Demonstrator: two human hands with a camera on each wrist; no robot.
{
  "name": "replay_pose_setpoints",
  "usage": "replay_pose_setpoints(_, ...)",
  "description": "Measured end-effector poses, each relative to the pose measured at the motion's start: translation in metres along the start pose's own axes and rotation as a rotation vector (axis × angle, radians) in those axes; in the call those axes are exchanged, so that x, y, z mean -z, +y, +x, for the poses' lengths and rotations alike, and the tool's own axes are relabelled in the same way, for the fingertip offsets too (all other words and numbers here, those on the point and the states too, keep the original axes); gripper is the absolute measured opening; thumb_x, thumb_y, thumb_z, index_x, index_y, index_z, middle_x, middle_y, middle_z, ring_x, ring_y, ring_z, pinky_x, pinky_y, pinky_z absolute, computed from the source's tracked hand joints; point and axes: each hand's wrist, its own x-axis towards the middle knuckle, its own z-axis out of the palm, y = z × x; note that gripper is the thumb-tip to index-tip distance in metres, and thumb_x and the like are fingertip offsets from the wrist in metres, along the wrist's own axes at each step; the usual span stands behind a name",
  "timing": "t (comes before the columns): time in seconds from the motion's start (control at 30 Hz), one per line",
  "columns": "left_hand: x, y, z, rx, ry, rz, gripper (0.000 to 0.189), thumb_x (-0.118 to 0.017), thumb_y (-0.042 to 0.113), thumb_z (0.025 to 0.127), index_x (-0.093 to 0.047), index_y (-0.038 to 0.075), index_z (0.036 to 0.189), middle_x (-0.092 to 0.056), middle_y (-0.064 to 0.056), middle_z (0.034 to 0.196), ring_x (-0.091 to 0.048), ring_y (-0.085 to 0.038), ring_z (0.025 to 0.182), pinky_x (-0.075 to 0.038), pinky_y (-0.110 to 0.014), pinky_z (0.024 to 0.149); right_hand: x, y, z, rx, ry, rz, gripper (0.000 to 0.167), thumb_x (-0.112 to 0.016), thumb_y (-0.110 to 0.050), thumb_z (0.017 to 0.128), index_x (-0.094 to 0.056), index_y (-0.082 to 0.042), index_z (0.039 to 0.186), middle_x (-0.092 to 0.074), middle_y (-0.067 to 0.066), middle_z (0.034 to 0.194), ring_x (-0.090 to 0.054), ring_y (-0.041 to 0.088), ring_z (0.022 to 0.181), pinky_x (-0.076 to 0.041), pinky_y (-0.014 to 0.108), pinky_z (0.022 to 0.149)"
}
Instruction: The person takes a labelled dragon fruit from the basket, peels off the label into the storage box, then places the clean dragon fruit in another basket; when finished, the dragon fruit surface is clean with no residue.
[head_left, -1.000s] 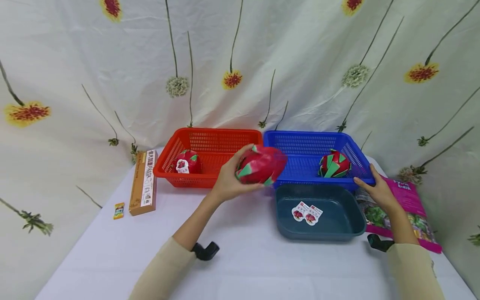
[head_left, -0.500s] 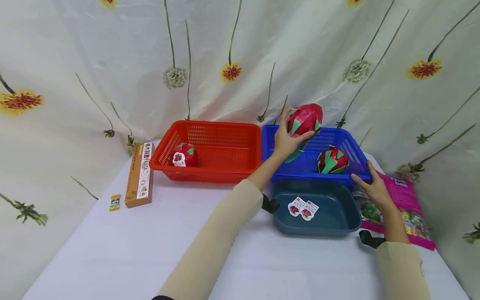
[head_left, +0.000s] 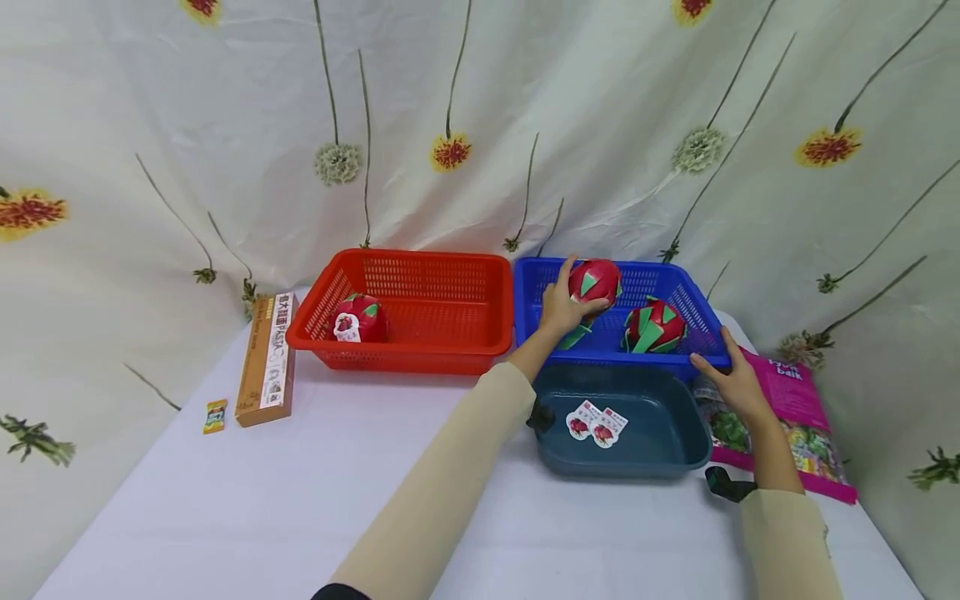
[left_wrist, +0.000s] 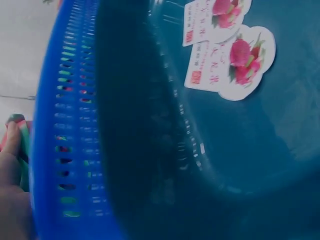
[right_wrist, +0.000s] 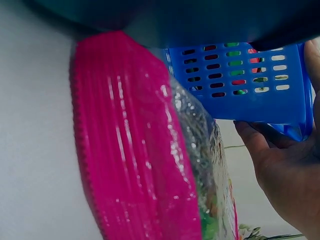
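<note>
Well, the left hand [head_left: 561, 308] has its thumb and fingers wrapped around a red fruit [head_left: 598, 280] with green leaves. It is up at the back left part of the blue basket [head_left: 699, 312], and I can't tell if it touches the bottom. It looks almost round from where I stand, so I can't tell which way its long side runs. Green leaf tips show just below it, pointing down toward the person.

The right hand [head_left: 737, 383] holds the front right corner of that basket, thumb and fingers around the edge. Also in the basket, near the right side, sits a second fruit [head_left: 654, 327], with one leaf tip sticking up and long green leaves running down its front.

Next to it, the red basket [head_left: 420, 356] has one fruit [head_left: 370, 321] in its left end (this one wears a white sticker [head_left: 347, 327] facing the front).

In front of the blue basket is a dark tub [head_left: 663, 433] with two fruit cards [head_left: 606, 428] lying partly overlapped. A pink bag [head_left: 797, 393] lies by the tub, and a long box [head_left: 262, 358] stands left of the red basket.
</note>
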Motion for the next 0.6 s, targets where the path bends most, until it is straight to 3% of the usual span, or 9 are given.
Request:
replay_pose_setpoints(0.23, -0.008, -0.008, -0.001, 0.154, -0.132, 0.118, 0.090, -0.075, 0.037, 0.076, -0.021, 0.028, 0.147, -0.034, -0.020, 0.139, -0.036, -0.035, 0.125, -0.044, -0.042, 0.093, -0.001, -0.002, -0.002, 0.023, 0.009, 0.030, 0.084, -0.052, -0.037, 0.093, 0.010, -0.019, 0.147, -0.002, 0.031, 0.147, -0.011, 0.056, 0.128, -0.018, 0.067, 0.097)
replay_pose_setpoints(0.4, -0.010, -0.014, 0.006, 0.255, -0.230, 0.151, 0.097, -0.075, 0.042, 0.073, -0.014, 0.034, 0.148, -0.024, -0.020, 0.147, -0.025, -0.036, 0.133, -0.037, -0.046, 0.099, -0.002, -0.005, -0.001, 0.032, 0.016, 0.037, 0.085, -0.053, -0.038, 0.093, 0.009, -0.018, 0.147, -0.003, 0.032, 0.147, -0.012, 0.055, 0.128, -0.019, 0.066, 0.097)
replay_pose_setpoints(0.43, -0.011, -0.013, 0.005, 0.267, -0.239, 0.168, 0.098, -0.075, 0.044, 0.073, -0.013, 0.034, 0.148, -0.022, -0.020, 0.148, -0.023, -0.036, 0.134, -0.035, -0.046, 0.100, -0.002, -0.005, -0.001, 0.032, 0.017, 0.039, 0.085, -0.053, -0.038, 0.093, 0.009, -0.017, 0.147, -0.004, 0.032, 0.147, -0.012, 0.056, 0.128, -0.019, 0.066, 0.097)
replay_pose_setpoints(0.47, -0.014, -0.023, 0.010, 0.246, -0.242, 0.178, 0.100, -0.075, 0.050, 0.070, -0.012, 0.037, 0.147, -0.024, -0.019, 0.147, -0.023, -0.036, 0.134, -0.037, -0.045, 0.099, -0.002, -0.005, -0.001, 0.034, 0.017, 0.045, 0.085, -0.053, -0.037, 0.093, 0.009, -0.017, 0.147, -0.004, 0.032, 0.147, -0.013, 0.055, 0.128, -0.019, 0.066, 0.098)
replay_pose_setpoints(0.6, -0.021, -0.033, 0.019, 0.293, -0.297, 0.194, 0.105, -0.075, 0.053, 0.068, -0.007, 0.039, 0.147, -0.024, -0.019, 0.146, -0.024, -0.035, 0.133, -0.037, -0.045, 0.099, -0.001, -0.003, -0.001, 0.032, 0.010, 0.068, 0.084, -0.053, -0.036, 0.093, 0.009, -0.017, 0.147, -0.005, 0.032, 0.147, -0.015, 0.054, 0.129, -0.020, 0.064, 0.098)
